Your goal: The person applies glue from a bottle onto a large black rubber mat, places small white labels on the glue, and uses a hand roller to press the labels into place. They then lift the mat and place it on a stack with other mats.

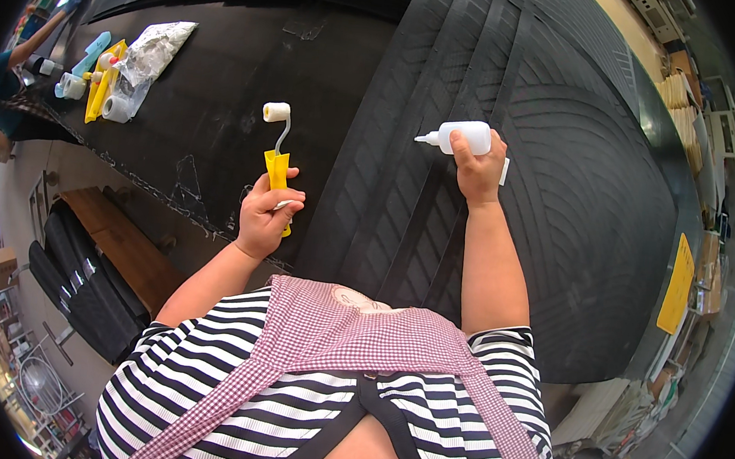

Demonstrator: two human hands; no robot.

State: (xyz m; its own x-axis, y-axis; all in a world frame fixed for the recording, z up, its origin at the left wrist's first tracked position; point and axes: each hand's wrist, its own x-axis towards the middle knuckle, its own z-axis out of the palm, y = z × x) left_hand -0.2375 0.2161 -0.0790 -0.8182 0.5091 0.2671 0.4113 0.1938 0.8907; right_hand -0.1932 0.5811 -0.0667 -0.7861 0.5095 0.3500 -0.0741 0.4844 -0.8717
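Note:
My left hand [267, 215] is closed round the yellow handle of a small paint roller [275, 170], its white roller head pointing away from me. Something small and white shows between the fingers of that hand, too small to name. My right hand [479, 169] grips a white squeeze bottle [471, 138] held on its side, the thin nozzle pointing left. Beneath the bottle lies a black rubber sheet [557, 236] with curved grooves and long straight bands. A small white piece shows beside my right wrist; what it is I cannot tell.
On the dark table [225, 63] at the far left lie a crumpled silver bag [155, 49], yellow handles [102, 92], and white rolls [118, 109]. Another person's arm [46, 36] reaches in at the far left edge. A yellow card [677, 284] hangs at the right edge.

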